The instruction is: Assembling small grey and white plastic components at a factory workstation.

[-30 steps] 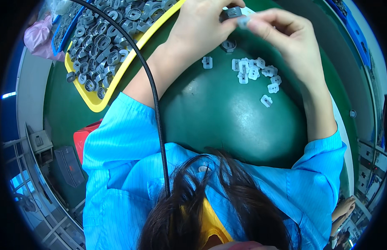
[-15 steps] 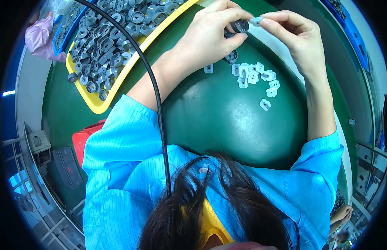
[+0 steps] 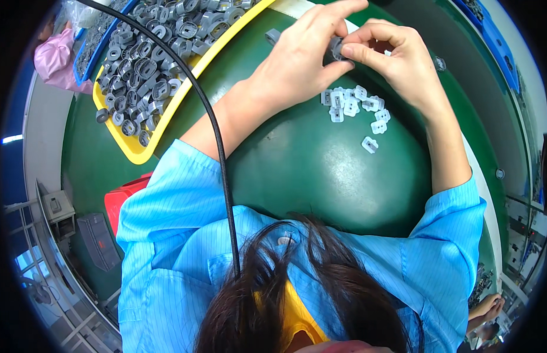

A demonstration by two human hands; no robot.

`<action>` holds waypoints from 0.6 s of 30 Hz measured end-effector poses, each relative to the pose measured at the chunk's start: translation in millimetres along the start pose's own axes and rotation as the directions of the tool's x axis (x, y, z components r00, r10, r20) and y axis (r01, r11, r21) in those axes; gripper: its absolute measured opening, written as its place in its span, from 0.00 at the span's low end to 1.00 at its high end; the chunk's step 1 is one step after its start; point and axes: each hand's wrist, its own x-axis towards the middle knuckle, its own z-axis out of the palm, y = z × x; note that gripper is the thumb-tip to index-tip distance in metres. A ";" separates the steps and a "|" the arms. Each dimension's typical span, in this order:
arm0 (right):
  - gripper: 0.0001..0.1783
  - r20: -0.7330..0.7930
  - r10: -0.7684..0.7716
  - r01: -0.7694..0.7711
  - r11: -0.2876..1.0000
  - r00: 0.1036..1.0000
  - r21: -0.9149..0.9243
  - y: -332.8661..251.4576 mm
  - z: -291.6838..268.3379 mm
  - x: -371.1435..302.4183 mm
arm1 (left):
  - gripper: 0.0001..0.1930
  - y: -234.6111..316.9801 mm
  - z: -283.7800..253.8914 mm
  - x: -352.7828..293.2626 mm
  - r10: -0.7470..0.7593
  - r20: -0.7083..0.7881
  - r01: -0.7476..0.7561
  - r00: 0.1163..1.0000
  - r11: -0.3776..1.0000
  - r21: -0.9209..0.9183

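Observation:
My left hand (image 3: pixel 303 56) is closed round a small grey round plastic housing (image 3: pixel 336 49), held over the far part of the green table. My right hand (image 3: pixel 397 62) meets it from the right, thumb and forefinger pinched together at the housing's edge. Whatever lies between those right fingertips is hidden. Nearer to me, below both hands, lies a loose group of small translucent white plastic pieces (image 3: pixel 350 106) with dark centres. One such piece (image 3: pixel 370 145) sits apart from them. Another grey housing (image 3: pixel 273 36) lies left of my left hand, partly covered by it.
A yellow tray (image 3: pixel 134 154) heaped with grey housings stands at the left, with a blue tray (image 3: pixel 80 73) beyond it. A red container (image 3: pixel 115 200) is by my left sleeve. A black cable (image 3: pixel 217 117) hangs across the view. Another person's hands (image 3: pixel 488 307) show at the lower right.
My right hand has moved left and brought its pinched fingertips against the grey housing. The translucent piece it held is now out of sight. My left hand has shifted slightly left and down.

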 end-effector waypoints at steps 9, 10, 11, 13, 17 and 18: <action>0.14 0.051 0.155 -0.163 0.939 0.987 0.302 3.5 -3.6 -1.1 | 0.39 7.9 1.4 5.3 0.272 -0.076 -0.259 0.959 0.955 0.143; 0.14 0.094 0.174 -0.196 0.917 0.980 0.346 6.3 -5.5 -2.4 | 0.39 8.4 1.6 5.6 0.284 -0.073 -0.270 0.956 0.951 0.152; 0.15 0.122 0.182 -0.215 0.904 0.976 0.370 8.2 -6.7 -3.0 | 0.39 6.7 2.2 5.3 0.281 -0.079 -0.269 0.956 0.954 0.132; 0.13 0.171 0.180 -0.232 0.901 0.969 0.367 14.6 -7.9 -3.1 | 0.38 3.8 2.8 4.5 0.279 -0.086 -0.270 0.957 0.958 0.102; 0.11 0.146 0.186 -0.229 0.892 0.972 0.389 18.2 -3.6 -1.9 | 0.37 2.0 1.0 3.1 0.241 -0.057 -0.237 0.969 0.969 0.072; 0.11 0.134 0.208 -0.246 0.871 0.969 0.425 14.6 1.1 -2.4 | 0.36 2.6 0.0 1.6 0.198 -0.040 -0.195 0.979 0.979 0.057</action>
